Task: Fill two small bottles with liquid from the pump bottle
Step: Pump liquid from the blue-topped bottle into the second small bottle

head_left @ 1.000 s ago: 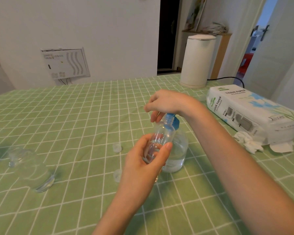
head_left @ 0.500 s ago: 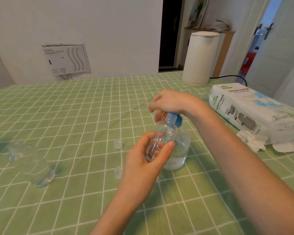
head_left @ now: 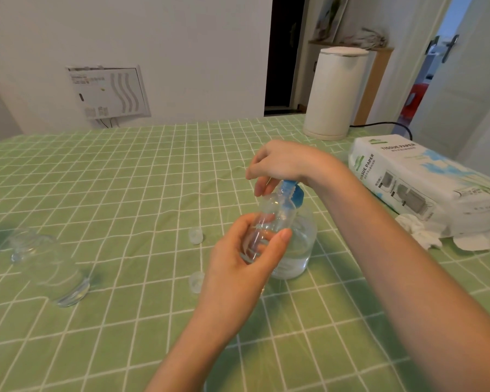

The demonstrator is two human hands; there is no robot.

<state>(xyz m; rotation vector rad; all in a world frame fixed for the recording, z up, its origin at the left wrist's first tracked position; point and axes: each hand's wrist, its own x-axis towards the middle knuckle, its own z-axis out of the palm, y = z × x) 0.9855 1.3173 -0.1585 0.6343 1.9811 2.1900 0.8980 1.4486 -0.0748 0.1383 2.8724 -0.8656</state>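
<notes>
**At mid-table: small bottle held to the pump**

On the green checked table (head_left: 125,179), the tissue pack (head_left: 425,188) lies well off to the right. The pump bottle (head_left: 300,244) stands at the middle. A second clear bottle (head_left: 54,267) lies on its side far left.

The right hand (head_left: 280,162) is cupped over the blue pump head (head_left: 293,193), fingers curled down. The left hand (head_left: 238,267) grips the small bottle (head_left: 269,219), tilted, mouth at the spout.

If that mouth drifts, liquid would likely wet the cloth. A hard press might tip the pump bottle. The far cap (head_left: 195,235) and near cap (head_left: 196,282) lie beside the left hand and could be knocked. Open room lies ahead and left.
</notes>
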